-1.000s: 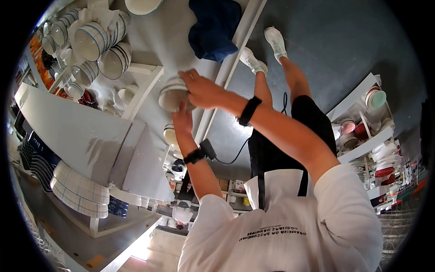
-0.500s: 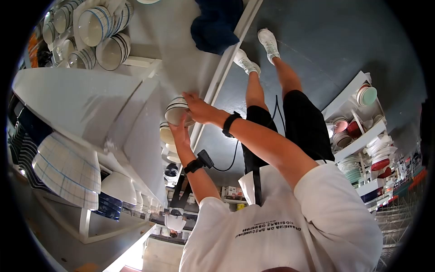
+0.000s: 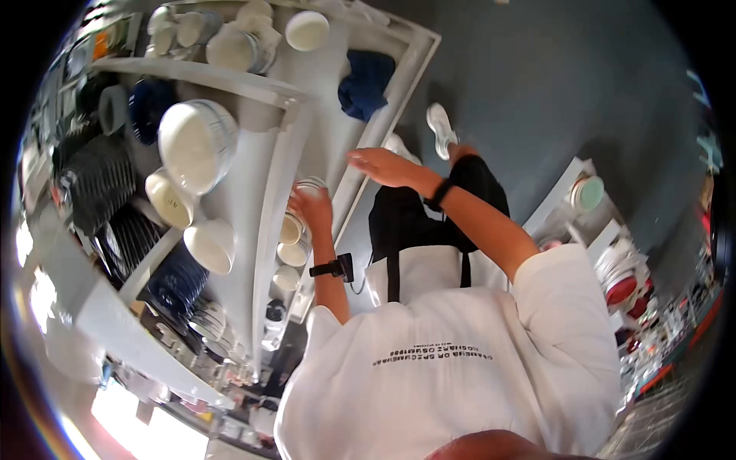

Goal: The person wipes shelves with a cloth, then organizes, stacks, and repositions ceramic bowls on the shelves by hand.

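Observation:
My left hand (image 3: 312, 208) is at a small stack of white bowls with dark rim lines (image 3: 310, 182) on the lower shelf, its fingers curled against the near side. The hand covers much of the stack. Off to the right, my right hand (image 3: 381, 165) hovers over the shelf's front edge (image 3: 359, 170), fingers stretched out and holding nothing. Beside my left hand, more bowls stand in a row, among them a cream bowl (image 3: 291, 228) and a white bowl (image 3: 294, 253).
A dark blue cloth (image 3: 366, 83) lies on the shelf near a single white bowl (image 3: 307, 31). The upper shelf (image 3: 257, 165) at left carries a large white bowl (image 3: 195, 146) and dark dishes (image 3: 100, 180). Another crockery rack (image 3: 552, 201) stands across the grey floor.
My right hand has come off the bowls and moved away to the right, opening out. My left hand stays at the stack. The view has shifted, showing more of the upper shelf.

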Action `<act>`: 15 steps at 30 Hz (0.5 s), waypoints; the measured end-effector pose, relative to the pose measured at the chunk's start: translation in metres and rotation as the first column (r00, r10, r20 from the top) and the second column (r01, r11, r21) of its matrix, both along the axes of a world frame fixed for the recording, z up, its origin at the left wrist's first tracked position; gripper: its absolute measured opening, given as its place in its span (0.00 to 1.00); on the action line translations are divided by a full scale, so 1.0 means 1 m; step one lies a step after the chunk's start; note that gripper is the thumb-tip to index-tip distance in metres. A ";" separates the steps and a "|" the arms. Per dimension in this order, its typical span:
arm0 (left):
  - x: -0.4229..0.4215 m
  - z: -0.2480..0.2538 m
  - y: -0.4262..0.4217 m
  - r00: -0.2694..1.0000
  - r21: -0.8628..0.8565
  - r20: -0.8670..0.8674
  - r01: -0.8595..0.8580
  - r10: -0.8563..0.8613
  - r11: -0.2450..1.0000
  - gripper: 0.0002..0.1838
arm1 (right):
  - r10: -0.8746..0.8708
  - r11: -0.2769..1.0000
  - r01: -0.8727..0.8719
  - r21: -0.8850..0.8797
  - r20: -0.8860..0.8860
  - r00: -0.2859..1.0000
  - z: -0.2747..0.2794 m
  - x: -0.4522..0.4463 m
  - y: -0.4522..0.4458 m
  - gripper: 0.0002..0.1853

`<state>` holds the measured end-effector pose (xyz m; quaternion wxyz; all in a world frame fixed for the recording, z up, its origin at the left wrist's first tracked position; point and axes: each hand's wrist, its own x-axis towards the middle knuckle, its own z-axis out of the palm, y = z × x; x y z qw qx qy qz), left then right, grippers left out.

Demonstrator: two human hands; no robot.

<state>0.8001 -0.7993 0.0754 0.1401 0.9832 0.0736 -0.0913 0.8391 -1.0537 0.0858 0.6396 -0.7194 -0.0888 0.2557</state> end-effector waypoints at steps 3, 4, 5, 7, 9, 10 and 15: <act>0.033 0.002 -0.070 0.975 -0.200 0.122 0.206 -0.184 0.958 0.31 | -0.210 0.949 0.244 0.200 -0.180 0.961 0.061 0.005 -0.088 0.20; 0.045 0.010 -0.100 0.958 -0.322 0.155 0.281 -0.243 0.904 0.27 | -0.270 0.936 0.293 0.194 -0.137 0.953 0.090 0.006 -0.121 0.18; 0.056 0.028 -0.133 0.932 -0.434 0.198 0.361 -0.303 0.826 0.24 | -0.316 0.941 0.316 0.125 -0.016 0.949 0.126 0.006 -0.153 0.18; 0.081 0.111 -0.213 0.858 -0.559 0.409 0.504 -0.310 0.658 0.18 | -0.410 0.912 0.409 0.041 0.165 0.897 0.203 0.006 -0.209 0.18; 0.105 0.208 -0.267 0.715 -0.532 0.664 0.657 -0.219 0.535 0.14 | -0.472 0.874 0.485 0.043 0.317 0.823 0.279 0.003 -0.259 0.16; 0.112 0.263 -0.287 0.631 -0.484 0.759 0.711 -0.160 0.510 0.13 | -0.475 0.865 0.498 0.058 0.412 0.778 0.317 0.002 -0.281 0.15; 0.139 0.495 -0.309 -0.026 -0.140 0.962 0.811 0.273 0.569 0.05 | -0.317 0.917 0.335 0.218 0.908 0.275 0.488 0.032 -0.362 0.12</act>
